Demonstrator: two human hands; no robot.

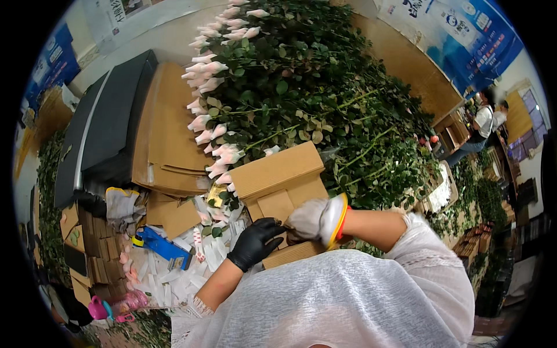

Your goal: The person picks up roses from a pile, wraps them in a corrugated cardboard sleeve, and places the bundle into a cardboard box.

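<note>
My left hand [255,243], in a black glove, has its fingers bent and pressed together beside the right one. My right hand [316,221] wears a whitish work glove with a yellow and orange cuff, its fingers curled in. Both meet over a folded brown cardboard piece [278,177], a corrugated flap of it showing below them. What the fingertips pinch is too small and covered to make out. Behind the cardboard lies a large heap of leafy rose stems [307,93], the pale pink wrapped rose heads [206,69] lined up along its left side.
Left of the roses lean brown cardboard sheets [174,127] and a dark grey panel [116,110]. A blue tape dispenser [164,246] lies among white paper strips [168,284], near a spare glove [125,209] and a pink bottle [133,300]. Another person [483,123] stands far right.
</note>
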